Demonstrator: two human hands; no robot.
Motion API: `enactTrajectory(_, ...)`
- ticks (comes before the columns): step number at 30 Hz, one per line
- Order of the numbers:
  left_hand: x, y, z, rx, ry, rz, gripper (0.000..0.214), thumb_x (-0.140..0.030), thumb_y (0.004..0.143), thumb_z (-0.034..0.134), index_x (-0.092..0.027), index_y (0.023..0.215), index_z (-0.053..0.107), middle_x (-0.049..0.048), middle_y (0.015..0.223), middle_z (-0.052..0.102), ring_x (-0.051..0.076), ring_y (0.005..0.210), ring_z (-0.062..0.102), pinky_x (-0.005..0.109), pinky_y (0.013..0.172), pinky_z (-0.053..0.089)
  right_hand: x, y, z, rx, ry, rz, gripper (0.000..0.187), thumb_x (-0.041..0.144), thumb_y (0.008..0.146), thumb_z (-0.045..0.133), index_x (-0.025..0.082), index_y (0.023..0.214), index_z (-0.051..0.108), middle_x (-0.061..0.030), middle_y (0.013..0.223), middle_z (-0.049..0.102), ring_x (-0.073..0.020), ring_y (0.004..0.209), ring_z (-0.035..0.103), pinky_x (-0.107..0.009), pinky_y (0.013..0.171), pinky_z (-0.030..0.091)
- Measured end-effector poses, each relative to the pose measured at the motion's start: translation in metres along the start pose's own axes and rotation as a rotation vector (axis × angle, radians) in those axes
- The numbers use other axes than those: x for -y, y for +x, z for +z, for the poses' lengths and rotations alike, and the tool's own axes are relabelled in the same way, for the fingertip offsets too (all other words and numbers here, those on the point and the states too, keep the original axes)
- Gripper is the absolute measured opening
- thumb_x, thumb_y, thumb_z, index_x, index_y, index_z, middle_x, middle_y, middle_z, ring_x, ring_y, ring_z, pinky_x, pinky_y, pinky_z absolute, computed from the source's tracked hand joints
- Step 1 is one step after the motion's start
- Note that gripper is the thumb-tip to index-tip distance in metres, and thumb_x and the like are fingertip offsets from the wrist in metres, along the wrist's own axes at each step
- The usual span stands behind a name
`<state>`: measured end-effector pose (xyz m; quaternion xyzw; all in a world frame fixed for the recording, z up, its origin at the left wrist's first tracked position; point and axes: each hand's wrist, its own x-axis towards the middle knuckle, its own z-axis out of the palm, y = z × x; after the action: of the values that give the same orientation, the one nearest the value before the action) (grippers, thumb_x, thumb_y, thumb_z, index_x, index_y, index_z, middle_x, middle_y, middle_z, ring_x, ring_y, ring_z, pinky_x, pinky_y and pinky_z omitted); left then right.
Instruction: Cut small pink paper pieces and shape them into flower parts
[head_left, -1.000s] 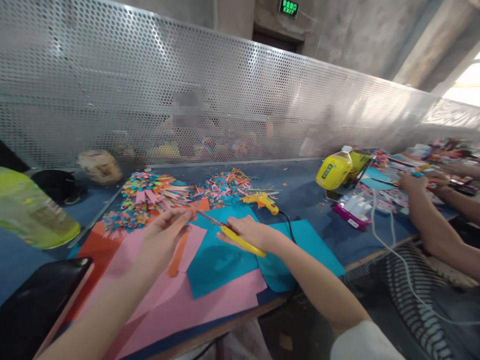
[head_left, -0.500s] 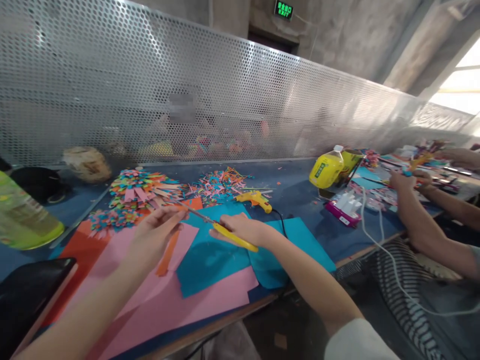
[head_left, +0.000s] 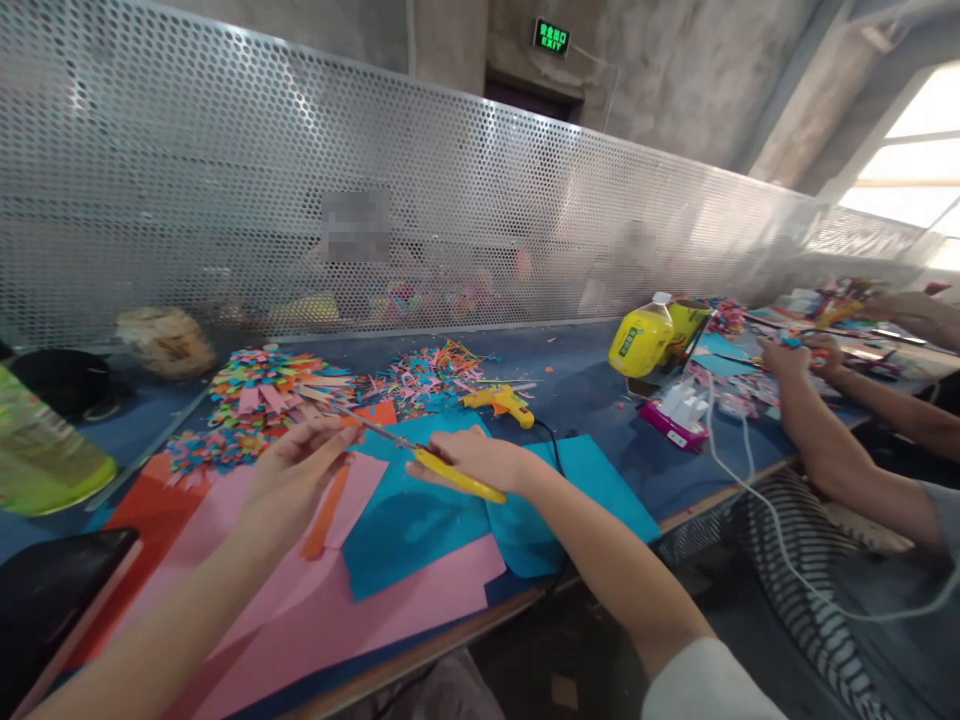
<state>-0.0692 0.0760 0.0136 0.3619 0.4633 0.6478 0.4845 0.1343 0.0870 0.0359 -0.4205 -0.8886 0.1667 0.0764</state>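
My left hand point(head_left: 289, 478) pinches the top end of a narrow orange paper strip point(head_left: 324, 515) that hangs down over a pink sheet point(head_left: 390, 610). My right hand point(head_left: 472, 458) is closed around the yellow handles of a pair of scissors point(head_left: 420, 460). The metal blades point left and reach the strip's top end, right by my left fingers. Blue sheets point(head_left: 420, 525) lie under both hands on the blue table point(head_left: 592, 390).
Heaps of cut coloured paper point(head_left: 270, 385) and scraps point(head_left: 427, 370) lie behind my hands. A yellow glue gun point(head_left: 499, 402) with a black cord, a yellow bottle point(head_left: 649, 338) and a green bottle point(head_left: 37, 450) stand around. A perforated metal screen point(head_left: 450, 210) backs the table. Another person's arms point(head_left: 832, 440) work at the right.
Both hands, strip and scissors have drifted slightly left in the view as the camera shifted. The grip on each is unchanged.
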Motion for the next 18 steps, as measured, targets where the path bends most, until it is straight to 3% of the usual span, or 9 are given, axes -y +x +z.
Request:
enactTrajectory(4,0.0014,-0.0003,0.001,0.019,-0.011,0.029,0.025,-0.024,0.049,0.075,-0.019,0.069,0.062,-0.0013,0.07,0.062,0.01,0.065,0.058,0.016,0.053,0.046,0.0011,-0.0019,-0.0028,-0.015,0.028,-0.001,0.037,0.052,0.083,0.033,0.018,0.074,0.046,0.0009,0.066,0.052,-0.0135,0.06,0.047,-0.028,0.059,0.032)
enactTrajectory(18,0.0031,-0.0048,0.0019,0.042,-0.048,0.009,0.025,-0.024,0.047,0.075,-0.017,0.066,0.06,-0.0011,0.064,0.063,0.011,0.063,0.058,0.018,0.052,0.044,0.0032,-0.0001,-0.0032,0.042,0.037,0.02,0.047,0.06,0.081,0.029,0.018,0.074,0.049,0.0022,0.059,0.048,-0.0126,0.058,0.047,-0.031,0.065,0.034)
